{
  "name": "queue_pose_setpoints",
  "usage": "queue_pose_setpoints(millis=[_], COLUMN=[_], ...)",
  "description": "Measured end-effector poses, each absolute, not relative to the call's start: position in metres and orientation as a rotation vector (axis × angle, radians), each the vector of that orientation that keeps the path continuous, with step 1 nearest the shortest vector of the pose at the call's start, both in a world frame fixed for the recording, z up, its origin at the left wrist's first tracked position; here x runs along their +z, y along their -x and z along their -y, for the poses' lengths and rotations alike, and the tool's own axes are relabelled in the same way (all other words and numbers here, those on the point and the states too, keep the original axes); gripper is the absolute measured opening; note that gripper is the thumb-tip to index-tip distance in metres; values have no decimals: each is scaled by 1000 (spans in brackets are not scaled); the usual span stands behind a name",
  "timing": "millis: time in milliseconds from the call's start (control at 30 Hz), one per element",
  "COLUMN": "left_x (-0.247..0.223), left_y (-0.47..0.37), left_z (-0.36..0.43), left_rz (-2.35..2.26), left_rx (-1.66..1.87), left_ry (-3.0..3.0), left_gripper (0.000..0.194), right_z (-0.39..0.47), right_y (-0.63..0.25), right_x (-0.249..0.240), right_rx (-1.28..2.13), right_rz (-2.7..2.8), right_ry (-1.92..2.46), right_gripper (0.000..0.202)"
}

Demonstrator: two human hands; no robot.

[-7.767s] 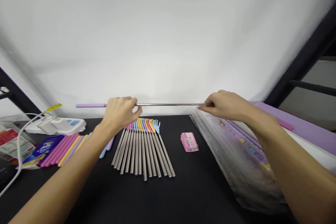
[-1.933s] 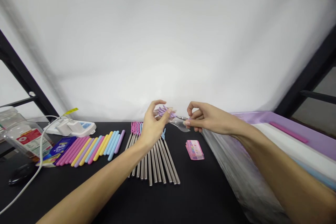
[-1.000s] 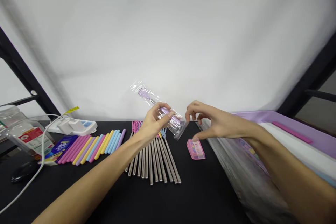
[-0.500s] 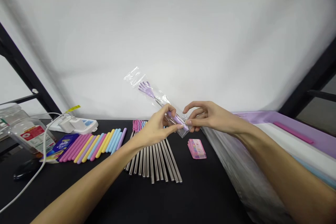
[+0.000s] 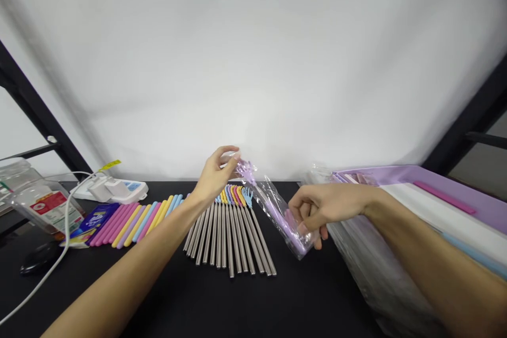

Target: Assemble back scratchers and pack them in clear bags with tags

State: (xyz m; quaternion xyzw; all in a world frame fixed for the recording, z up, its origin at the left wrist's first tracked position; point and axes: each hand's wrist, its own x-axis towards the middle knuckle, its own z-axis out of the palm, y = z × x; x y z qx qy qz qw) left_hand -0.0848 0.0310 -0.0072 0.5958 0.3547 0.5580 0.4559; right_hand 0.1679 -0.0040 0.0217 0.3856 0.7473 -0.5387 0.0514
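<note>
A purple hand-shaped back scratcher point(image 5: 273, 210) with a metal shaft lies inside a clear plastic bag point(image 5: 267, 187), slanting down to the right. My left hand point(image 5: 217, 175) pinches the upper end of the bag beside the scratcher's purple hand. My right hand point(image 5: 317, 211) is by the lower end, its fingers curled and thumb pressed in against the bag's side. Something pink point(image 5: 291, 216) shows at its fingertips; whether it is gripped, I cannot tell. Left of the bag lie several back scratchers point(image 5: 233, 237) with metal shafts and blue, yellow and pink heads.
Several coloured handle tubes point(image 5: 130, 222) lie in a row at the left, near a blue packet point(image 5: 95, 219), a power strip point(image 5: 114, 190), a white cable point(image 5: 67, 216), a black mouse point(image 5: 41, 257) and a clear jar point(image 5: 47, 200). Clear bags point(image 5: 356, 259) and a purple box point(image 5: 407, 173) stand at the right.
The bagged scratcher has come down and to the right. My left hand has shifted from its handle to the bag's upper end; my right hand has lowered to where the pink cards lay.
</note>
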Motion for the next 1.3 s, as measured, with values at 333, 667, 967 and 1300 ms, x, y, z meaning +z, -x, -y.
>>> queue_pose_setpoints(millis=[333, 667, 967, 1300], left_x=[-7, -14, -23, -32], left_y=[70, 62, 61, 56], left_z=[-12, -13, -5, 3], left_rz=[-861, -914, -912, -845], left_rx=[1478, 1329, 1051, 842], left_ry=[-1559, -1615, -1751, -1826], left_gripper=[62, 34, 56, 70], right_z=[5, 4, -12, -17], right_y=[-162, -160, -179, -171], right_x=[6, 15, 13, -5], right_rx=[-1685, -1571, -597, -516], right_rz=[-2093, -2170, -2604, -2509], right_ry=[-1122, -1067, -1510, -1462], right_gripper=[32, 36, 53, 59])
